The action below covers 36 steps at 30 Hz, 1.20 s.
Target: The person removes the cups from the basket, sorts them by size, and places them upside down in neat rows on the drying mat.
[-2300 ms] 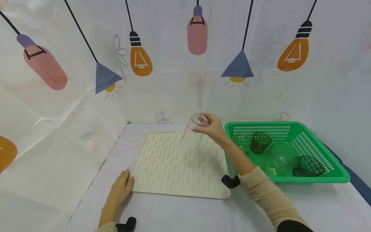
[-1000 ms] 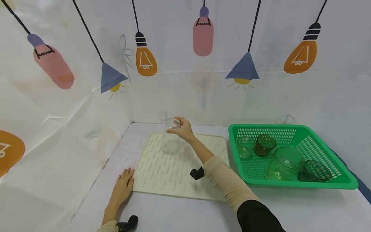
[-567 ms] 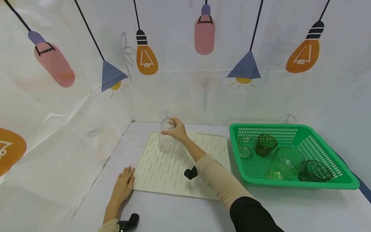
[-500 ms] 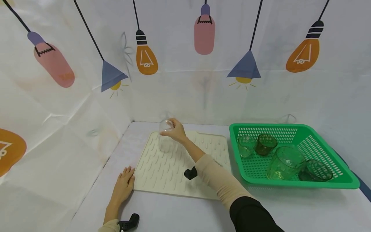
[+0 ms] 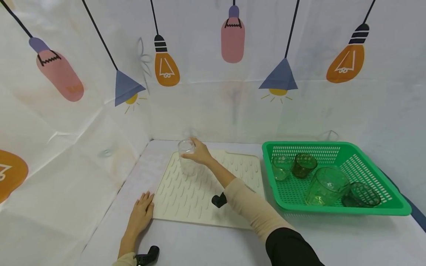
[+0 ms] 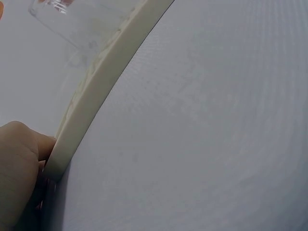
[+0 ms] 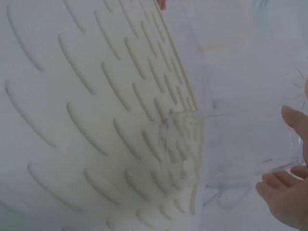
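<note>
As the person reaches across a white-covered table (image 5: pixel 199 245), the right hand (image 5: pixel 199 153) grips a clear drinking glass (image 5: pixel 187 163) near its upper end, thumb on one side and fingers on the other. The glass is over the far left corner of a cream mat (image 5: pixel 206 201) patterned with rows of curved ridges, its long axis roughly vertical; whether its lower rim touches the ridges cannot be told. At the mat's near left corner, the left hand (image 5: pixel 141 212) lies with its fingers extended, grasping nothing, the fingertips against the edge of the mat. Both arms wear beige sleeves (image 5: pixel 254 208), and black wrist devices (image 5: pixel 146 257) show at both wrists. Just beside the mat's right edge sits a green plastic basket (image 5: pixel 342 210) with perforated walls, holding four pieces of glassware: a small pale tumbler (image 5: pixel 281 169) near a brown tumbler (image 5: pixel 304 165) toward the back, and a large pale glass (image 5: pixel 327 186) next to a dark glass (image 5: pixel 361 195) toward the front, the last lying tilted. Behind the table hangs a white backdrop (image 5: pixel 203 111) printed with orange bulbs (image 5: pixel 167 70), pink bulbs (image 5: pixel 233 40) and blue lampshades (image 5: pixel 279 74).
</note>
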### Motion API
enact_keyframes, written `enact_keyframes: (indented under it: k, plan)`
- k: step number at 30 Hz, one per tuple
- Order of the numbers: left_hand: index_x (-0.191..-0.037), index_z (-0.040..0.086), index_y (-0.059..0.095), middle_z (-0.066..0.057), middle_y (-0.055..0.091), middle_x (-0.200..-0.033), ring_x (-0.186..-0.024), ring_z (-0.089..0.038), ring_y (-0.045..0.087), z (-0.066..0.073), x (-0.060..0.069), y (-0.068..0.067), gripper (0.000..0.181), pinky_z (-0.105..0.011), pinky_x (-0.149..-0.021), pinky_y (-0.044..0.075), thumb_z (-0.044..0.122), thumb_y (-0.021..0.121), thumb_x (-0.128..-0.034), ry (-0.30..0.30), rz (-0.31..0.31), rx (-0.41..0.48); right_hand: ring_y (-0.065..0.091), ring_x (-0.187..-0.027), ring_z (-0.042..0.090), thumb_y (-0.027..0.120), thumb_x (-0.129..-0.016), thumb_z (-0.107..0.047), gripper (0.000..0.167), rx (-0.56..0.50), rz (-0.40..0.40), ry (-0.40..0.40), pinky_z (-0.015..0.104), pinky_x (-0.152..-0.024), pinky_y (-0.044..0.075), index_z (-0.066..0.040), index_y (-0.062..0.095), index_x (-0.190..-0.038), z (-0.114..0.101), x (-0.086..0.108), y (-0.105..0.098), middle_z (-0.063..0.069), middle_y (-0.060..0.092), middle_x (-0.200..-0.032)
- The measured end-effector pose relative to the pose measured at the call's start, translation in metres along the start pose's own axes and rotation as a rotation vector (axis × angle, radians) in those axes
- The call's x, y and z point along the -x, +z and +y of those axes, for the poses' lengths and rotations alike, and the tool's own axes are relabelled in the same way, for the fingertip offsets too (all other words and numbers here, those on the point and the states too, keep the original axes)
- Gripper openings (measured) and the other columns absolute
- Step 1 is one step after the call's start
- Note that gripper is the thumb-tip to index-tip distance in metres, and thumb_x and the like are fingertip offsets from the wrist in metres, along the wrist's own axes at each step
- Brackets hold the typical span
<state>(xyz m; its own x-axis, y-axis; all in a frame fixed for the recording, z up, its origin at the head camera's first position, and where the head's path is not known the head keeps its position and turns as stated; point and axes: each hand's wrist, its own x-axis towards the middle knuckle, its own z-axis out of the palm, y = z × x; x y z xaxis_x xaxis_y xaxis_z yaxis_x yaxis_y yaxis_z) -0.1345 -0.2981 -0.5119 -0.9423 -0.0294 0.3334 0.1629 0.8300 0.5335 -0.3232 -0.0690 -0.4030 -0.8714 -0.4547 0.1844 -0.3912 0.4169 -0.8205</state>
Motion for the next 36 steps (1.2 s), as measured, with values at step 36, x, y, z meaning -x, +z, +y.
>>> enact_keyframes:
  k: [36]
  plan:
    - [-0.121,-0.018,0.052,-0.039,0.042,-0.13,-0.123,-0.058,0.034,-0.001,0.0,0.0,0.035,-0.066,-0.099,0.024,0.0,0.049,-0.091,0.024,0.02,-0.022,0.053,-0.118,0.038,0.072,-0.082,-0.007,0.06,-0.084,0.222,-0.064,0.043,-0.099,0.044,0.008,0.045,-0.133,0.012,0.163,-0.13,0.026,0.055,-0.126]
